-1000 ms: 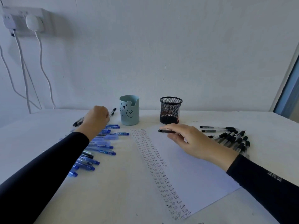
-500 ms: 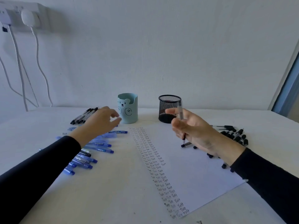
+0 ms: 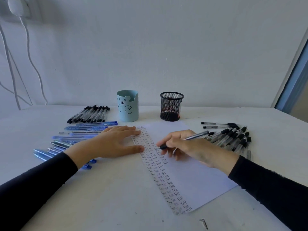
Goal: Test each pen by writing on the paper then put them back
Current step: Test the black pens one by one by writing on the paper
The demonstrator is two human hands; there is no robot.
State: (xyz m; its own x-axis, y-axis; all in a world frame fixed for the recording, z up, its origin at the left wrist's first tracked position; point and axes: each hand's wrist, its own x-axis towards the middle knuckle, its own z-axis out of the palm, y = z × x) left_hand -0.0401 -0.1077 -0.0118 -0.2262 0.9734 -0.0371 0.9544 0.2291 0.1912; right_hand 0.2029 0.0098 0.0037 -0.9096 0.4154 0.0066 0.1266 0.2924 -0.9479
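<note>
White table [image 3: 108, 197], paper [image 3: 196, 179] centred toward its near edge. Right hand [image 3: 191, 147] grasps 1 pen [image 3: 197, 135], tip at the written rows. Left hand [image 3: 115, 143] lies flat, released, pinning the sheet. Risk: the sheet could slip if that pressure slackens, smearing the mark.

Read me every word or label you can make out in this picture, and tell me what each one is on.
"Test": handwritten over and over in columns down the left side of the paper.
Print on the blue pens: too small to read.
Marking on the right sleeve: too blurred to read.
On the blue cup: a drawn bear face, no words.
</note>
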